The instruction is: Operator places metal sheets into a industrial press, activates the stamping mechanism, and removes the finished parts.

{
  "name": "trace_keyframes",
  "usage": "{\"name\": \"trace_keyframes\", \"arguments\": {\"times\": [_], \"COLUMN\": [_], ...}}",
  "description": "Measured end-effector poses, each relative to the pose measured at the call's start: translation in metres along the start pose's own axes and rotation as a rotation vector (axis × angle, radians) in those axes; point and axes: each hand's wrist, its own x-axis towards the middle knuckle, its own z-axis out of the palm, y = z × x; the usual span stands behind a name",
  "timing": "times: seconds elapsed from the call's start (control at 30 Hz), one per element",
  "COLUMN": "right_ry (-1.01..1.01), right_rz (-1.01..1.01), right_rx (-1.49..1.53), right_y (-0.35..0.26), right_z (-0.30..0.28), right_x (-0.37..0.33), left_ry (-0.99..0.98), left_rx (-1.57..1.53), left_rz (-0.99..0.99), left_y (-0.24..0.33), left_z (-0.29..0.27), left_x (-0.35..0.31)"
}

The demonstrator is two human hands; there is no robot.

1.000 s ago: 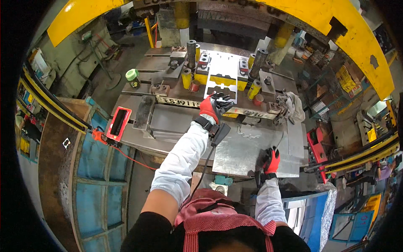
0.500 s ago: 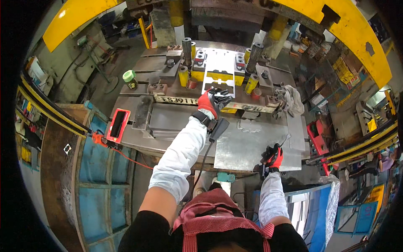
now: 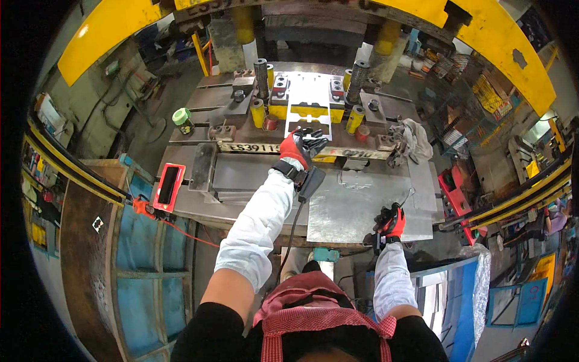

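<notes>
Head view shows our left hand (image 3: 303, 146), in a red and black glove, stretched out toward twelve o'clock with its fingers curled over the near edge of the white punched plate (image 3: 309, 104) that lies flat in the die; whether the fingers actually grip that edge we cannot tell. A black device (image 3: 309, 182) is strapped at our left wrist, with a cable hanging from it toward six o'clock. Our right hand (image 3: 391, 222), gloved the same way, sits at about four o'clock from the left, closed on the near edge of the flat steel sheet (image 3: 356, 205) that lies on the press table (image 3: 199, 199). Around the white plate stand yellow blocks (image 3: 258, 112) and dark guide posts (image 3: 260, 73). At two o'clock from the left hand a grey rag (image 3: 412, 137) is bunched on the die edge. At nine o'clock a red-framed box (image 3: 168, 186) rests on the table, and a green roll (image 3: 181, 117) stands toward ten o'clock. Above it all arches the yellow press frame (image 3: 102, 30)
</notes>
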Motion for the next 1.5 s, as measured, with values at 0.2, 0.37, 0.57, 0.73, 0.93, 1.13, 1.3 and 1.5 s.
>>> {"name": "trace_keyframes", "arguments": {"times": [0.2, 0.37, 0.57, 0.73, 0.93, 1.13, 1.3, 1.5], "right_ry": [0.027, -0.005, 0.051, 0.042, 0.062, 0.065, 0.044, -0.069], "right_rz": [0.080, 0.103, 0.044, 0.100, -0.034, -0.006, -0.039, -0.087], "right_rx": [-0.023, -0.039, -0.035, -0.005, 0.018, 0.040, -0.086, -0.219], "right_y": [0.002, 0.002, 0.006, 0.000, 0.000, 0.001, -0.002, -0.023], "right_z": [-0.006, -0.006, -0.016, 0.002, -0.003, 0.008, 0.008, 0.025], "right_x": [0.005, 0.002, 0.011, -0.002, 0.003, -0.003, -0.007, -0.027], "left_ry": [-0.064, -0.005, 0.053, -0.036, -0.014, -0.087, -0.080, -0.171], "left_rx": [0.003, 0.014, 0.011, -0.073, -0.065, 0.081, 0.150, 0.139], "left_rz": [0.056, 0.037, 0.005, -0.041, -0.063, 0.064, 0.007, -0.031], "left_y": [-0.003, 0.000, -0.007, 0.002, -0.004, 0.001, 0.000, -0.005], "left_z": [-0.008, -0.008, 0.009, -0.017, -0.005, -0.024, -0.010, -0.022], "left_x": [0.002, 0.002, -0.007, 0.006, 0.011, 0.011, -0.001, -0.023]}}
